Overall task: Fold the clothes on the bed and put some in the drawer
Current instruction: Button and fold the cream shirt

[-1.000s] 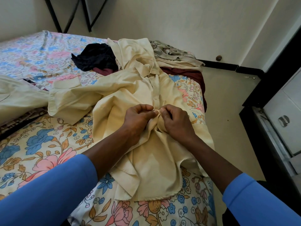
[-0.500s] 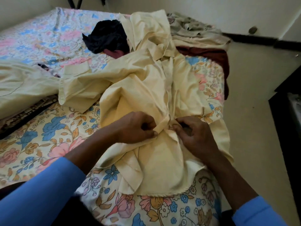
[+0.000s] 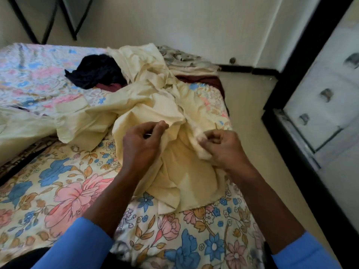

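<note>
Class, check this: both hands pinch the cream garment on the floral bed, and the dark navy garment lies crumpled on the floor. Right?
Not the floor: the head view shows the dark navy garment crumpled on the bed. The left hand and right hand do pinch the cream garment.

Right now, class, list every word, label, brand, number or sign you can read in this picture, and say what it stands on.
None: no readable text shows on the garment, the sheet, the dark clothes, the drawers or the wall.
</note>
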Available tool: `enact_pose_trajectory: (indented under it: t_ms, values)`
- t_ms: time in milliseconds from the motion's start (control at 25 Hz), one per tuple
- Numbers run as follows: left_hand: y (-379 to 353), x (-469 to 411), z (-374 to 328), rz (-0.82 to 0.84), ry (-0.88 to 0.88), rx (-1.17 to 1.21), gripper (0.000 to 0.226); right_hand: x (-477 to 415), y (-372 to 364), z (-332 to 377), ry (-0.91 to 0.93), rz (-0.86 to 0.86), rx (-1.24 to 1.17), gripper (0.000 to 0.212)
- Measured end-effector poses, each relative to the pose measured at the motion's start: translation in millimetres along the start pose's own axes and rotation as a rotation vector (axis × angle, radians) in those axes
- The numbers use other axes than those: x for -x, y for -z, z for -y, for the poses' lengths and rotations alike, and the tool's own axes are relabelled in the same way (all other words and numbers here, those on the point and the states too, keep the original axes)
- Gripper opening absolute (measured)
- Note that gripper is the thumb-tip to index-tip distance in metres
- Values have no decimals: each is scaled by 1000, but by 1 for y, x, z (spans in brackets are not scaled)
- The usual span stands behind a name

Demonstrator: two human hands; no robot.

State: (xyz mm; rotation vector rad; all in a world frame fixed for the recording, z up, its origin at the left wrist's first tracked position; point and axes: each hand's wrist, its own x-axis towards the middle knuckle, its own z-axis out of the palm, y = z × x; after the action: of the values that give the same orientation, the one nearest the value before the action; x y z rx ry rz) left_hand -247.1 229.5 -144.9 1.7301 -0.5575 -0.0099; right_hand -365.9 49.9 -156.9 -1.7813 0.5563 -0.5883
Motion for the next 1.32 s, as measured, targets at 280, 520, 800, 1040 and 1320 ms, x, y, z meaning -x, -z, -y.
enact_pose_trajectory:
  t_ms: [280,520,800,1040,1320]
  values:
    - [-6,42,15,83,-96,-409,16,57,-75,-43,-306,-190,-402,22]
    - [-19,55,17,190,-111,-448,23,60,-74,-52,-184,-127,-375,30]
    - [-26,48,24,189,120,-247,9,55,-70,-67,-193,-121,-466,27]
    - [-35,50,23,99,188,-188,10,51,-70,-73,-231,-68,-608,31]
    - [-32,45,15,175,193,-212,25,64,-70,-59,-78,-220,-390,30]
